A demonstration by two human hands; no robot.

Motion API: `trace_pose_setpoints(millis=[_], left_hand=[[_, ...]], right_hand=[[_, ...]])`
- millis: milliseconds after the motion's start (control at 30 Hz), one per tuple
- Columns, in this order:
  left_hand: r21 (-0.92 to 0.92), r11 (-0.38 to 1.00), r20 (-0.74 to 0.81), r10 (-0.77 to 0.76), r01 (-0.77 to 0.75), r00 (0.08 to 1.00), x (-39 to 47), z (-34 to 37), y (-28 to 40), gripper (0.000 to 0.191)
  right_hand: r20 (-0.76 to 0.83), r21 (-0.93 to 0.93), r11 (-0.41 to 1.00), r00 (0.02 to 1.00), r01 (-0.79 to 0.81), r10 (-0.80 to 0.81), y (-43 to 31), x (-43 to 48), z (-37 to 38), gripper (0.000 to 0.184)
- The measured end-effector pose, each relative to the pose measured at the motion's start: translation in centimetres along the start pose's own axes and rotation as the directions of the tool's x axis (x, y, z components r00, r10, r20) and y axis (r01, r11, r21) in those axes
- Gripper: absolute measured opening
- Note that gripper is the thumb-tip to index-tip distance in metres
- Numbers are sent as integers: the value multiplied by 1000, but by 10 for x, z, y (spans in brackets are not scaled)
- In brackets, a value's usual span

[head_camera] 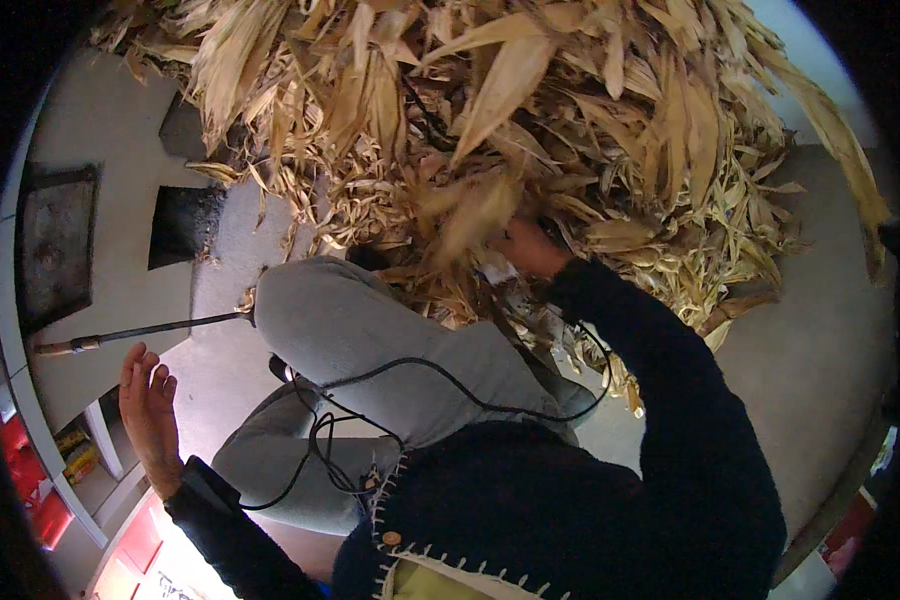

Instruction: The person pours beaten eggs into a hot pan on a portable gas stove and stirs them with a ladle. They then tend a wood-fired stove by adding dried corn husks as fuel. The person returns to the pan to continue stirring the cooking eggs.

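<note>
A large heap of dry corn husks (375, 112) fills the upper middle of the head view. My right hand (529, 251) reaches into the heap's lower part, beside a blurred husk; its fingers are partly hidden, and whether they grip anything cannot be told. Raised at the left, my left hand (150, 412) holds nothing, its fingers slightly curled and apart. Above it lies a dark metal rod with a wooden handle (82, 345), its far end meeting my knee. A black cable (420, 364) runs over my grey trousers and loops near my lap.
Two dark openings, one a square recess (184, 225) and one a framed panel (56, 247), show in the pale structure at the left. Shelving with red and yellow packages (81, 461) stands at the lower left. Grey floor (802, 352) extends to the right of the husks.
</note>
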State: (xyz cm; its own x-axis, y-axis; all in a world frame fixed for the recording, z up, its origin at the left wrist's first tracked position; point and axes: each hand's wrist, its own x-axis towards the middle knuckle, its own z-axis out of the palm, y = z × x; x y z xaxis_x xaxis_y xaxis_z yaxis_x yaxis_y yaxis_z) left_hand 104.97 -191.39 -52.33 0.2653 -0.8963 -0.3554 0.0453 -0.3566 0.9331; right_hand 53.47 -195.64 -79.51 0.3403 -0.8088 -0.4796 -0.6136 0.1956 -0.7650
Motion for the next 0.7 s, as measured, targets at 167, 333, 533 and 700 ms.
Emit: trace_pose_setpoints(millis=[167, 333, 533, 700], left_hand=[[-36, 999, -25, 18, -18, 1000, 11, -10, -19, 35], [-163, 987, -35, -3, -3, 999, 28, -32, -49, 34], [-154, 988, -119, -43, 25, 992, 52, -45, -79, 29], [-10, 1000, -16, 21, -21, 1000, 65, -20, -72, 36]], right_hand=[[-167, 300, 953, 986, 31, 21, -69, 91, 8, 35], [-159, -138, 988, 983, 66, -87, -88, 155, 29, 32], [61, 74, 986, 986, 149, -154, -190, 177, 18, 35], [235, 466, 860, 909, 207, -346, -315, 186, 54, 26]])
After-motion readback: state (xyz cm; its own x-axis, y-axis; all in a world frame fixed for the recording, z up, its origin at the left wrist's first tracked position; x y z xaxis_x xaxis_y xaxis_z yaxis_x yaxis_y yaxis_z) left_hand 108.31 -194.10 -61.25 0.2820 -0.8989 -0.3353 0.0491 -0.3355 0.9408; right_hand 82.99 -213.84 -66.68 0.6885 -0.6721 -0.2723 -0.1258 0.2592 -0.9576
